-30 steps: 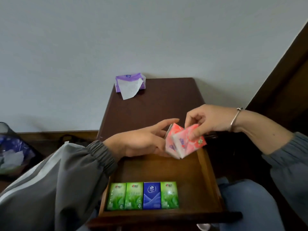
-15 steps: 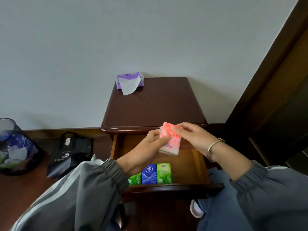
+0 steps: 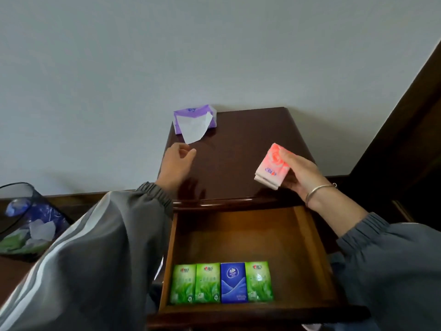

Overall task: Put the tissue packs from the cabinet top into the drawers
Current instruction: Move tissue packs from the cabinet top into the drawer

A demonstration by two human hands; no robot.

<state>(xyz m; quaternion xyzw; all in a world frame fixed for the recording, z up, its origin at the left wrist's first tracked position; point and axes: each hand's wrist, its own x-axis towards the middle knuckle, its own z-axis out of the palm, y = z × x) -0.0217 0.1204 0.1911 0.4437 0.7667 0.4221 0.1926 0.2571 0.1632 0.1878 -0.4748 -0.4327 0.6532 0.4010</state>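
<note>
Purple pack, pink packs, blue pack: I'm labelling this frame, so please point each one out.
Purple pack (image 3: pixel 191 111): head view, top band of its wrapper.
Pink packs (image 3: pixel 272 163): head view, rose print on the front.
Blue pack (image 3: pixel 233 283): head view, middle of its face.

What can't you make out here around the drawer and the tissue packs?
Head view:
- How many pink packs the right hand grips: stacked, fingers cover them.
- Whether the left hand touches the tissue of the purple pack: hand's back hides fingertips.
- Green packs' print: too small.
</note>
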